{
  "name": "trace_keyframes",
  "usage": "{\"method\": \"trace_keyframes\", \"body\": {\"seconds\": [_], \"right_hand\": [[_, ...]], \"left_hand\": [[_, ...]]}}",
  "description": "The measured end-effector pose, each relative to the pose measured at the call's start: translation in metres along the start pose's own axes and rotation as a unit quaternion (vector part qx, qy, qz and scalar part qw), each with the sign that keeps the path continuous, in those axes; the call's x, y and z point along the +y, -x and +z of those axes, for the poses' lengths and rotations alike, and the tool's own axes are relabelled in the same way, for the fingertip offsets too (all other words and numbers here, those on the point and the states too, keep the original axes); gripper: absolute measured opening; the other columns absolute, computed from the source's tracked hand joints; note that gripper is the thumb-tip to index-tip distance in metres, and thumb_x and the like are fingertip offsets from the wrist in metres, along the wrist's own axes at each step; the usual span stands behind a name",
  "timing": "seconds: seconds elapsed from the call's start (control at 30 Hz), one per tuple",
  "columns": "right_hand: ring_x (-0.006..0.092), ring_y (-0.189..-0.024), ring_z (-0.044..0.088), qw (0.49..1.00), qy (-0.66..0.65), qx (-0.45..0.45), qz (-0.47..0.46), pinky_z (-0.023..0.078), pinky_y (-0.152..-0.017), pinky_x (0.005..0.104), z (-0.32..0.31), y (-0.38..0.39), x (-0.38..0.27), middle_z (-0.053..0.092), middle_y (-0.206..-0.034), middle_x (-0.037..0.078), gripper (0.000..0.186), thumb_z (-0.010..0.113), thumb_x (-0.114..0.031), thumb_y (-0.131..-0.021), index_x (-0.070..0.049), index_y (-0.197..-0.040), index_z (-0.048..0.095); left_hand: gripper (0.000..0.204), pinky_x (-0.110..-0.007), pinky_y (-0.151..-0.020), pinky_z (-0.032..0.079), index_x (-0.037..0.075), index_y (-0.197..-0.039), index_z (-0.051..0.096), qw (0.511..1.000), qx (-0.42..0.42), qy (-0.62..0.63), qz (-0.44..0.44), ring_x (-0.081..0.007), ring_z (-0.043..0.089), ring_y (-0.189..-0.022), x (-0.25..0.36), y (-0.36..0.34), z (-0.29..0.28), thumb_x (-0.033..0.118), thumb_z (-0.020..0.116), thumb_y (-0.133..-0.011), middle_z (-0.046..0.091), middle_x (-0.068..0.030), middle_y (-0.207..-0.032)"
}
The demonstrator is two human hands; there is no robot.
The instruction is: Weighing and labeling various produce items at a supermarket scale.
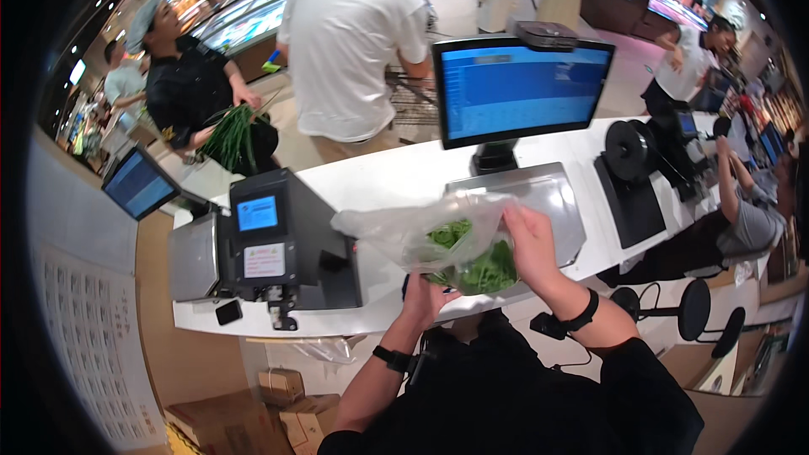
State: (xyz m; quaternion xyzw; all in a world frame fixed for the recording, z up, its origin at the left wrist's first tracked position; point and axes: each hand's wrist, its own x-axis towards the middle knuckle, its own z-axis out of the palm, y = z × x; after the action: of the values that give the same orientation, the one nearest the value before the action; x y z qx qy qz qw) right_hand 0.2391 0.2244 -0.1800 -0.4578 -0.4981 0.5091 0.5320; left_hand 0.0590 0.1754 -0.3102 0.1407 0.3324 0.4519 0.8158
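A translucent plastic bag (383, 227) with leafy greens (493, 270) inside hangs over the counter's near edge, in front of my body. My right hand (529, 240) is closed on the bag's upper right side, thumb and fingers pinching the film. Below the bag's left part, my left hand (428, 297) grips it from underneath; its fingers are partly hidden behind the plastic. Something small and dark blue shows beside that hand, too unclear to name. Just beyond the bag lies the steel weighing plate (560, 198) of a scale, and the bag covers part of its near left corner.
A monitor (522, 88) stands behind the plate on the white counter (371, 173). To the left are a black label printer (282, 236) and a second steel plate (194, 257). A person in black holds long green stalks (236, 135). Cardboard boxes (219, 421) sit below left.
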Motion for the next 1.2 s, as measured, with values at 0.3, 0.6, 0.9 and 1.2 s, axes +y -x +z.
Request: {"method": "trace_keyframes", "body": {"seconds": [0.3, 0.6, 0.9, 1.2], "right_hand": [[0.0278, -0.102, 0.063, 0.951, 0.123, -0.155, -0.236, 0.049, -0.089, 0.0368, -0.114, 0.012, 0.031, 0.068, -0.109, 0.014, 0.028, 0.047, -0.006, -0.091, 0.0, -0.111, 0.065], [0.0306, -0.112, 0.056, 0.872, 0.278, -0.319, -0.245, 0.044, -0.095, 0.0419, -0.182, 0.015, 0.104, 0.061, -0.12, 0.013, 0.031, 0.056, -0.026, -0.092, -0.008, -0.116, 0.064], [0.032, -0.12, 0.052, 0.884, 0.301, -0.177, -0.311, 0.039, -0.1, 0.045, -0.219, 0.013, 0.121, 0.055, -0.13, 0.013, 0.032, 0.062, -0.025, -0.086, -0.008, -0.114, 0.063], [0.0343, -0.14, 0.025, 0.82, 0.477, -0.227, -0.221, 0.02, -0.113, 0.047, -0.196, 0.0, 0.135, 0.027, -0.15, 0.019, 0.061, 0.061, -0.045, -0.086, -0.015, -0.137, 0.047]], "left_hand": [[0.06, -0.043, -0.098, 0.042, 0.008, -0.139, 0.035, 0.89, -0.029, -0.414, 0.186, -0.0248, 0.046, -0.12, -0.073, -0.095, 0.041, 0.049, 0.041, -0.096, 0.046, -0.0104, -0.131], [0.075, -0.038, -0.101, 0.041, 0.005, -0.142, 0.033, 0.999, 0.003, -0.02, -0.026, -0.0254, 0.051, -0.118, -0.068, -0.109, 0.034, 0.057, 0.049, -0.091, 0.047, -0.0134, -0.134], [0.023, -0.034, -0.067, 0.05, 0.0, -0.093, 0.066, 0.749, 0.154, -0.639, 0.082, -0.0207, 0.063, -0.074, -0.071, -0.078, 0.025, 0.022, 0.059, -0.089, 0.067, -0.0071, -0.081], [0.026, -0.029, -0.076, 0.051, -0.004, -0.099, 0.062, 0.809, 0.385, -0.293, 0.334, -0.0148, 0.061, -0.079, -0.034, -0.01, 0.025, 0.019, 0.05, -0.096, 0.064, -0.0092, -0.086]]}}
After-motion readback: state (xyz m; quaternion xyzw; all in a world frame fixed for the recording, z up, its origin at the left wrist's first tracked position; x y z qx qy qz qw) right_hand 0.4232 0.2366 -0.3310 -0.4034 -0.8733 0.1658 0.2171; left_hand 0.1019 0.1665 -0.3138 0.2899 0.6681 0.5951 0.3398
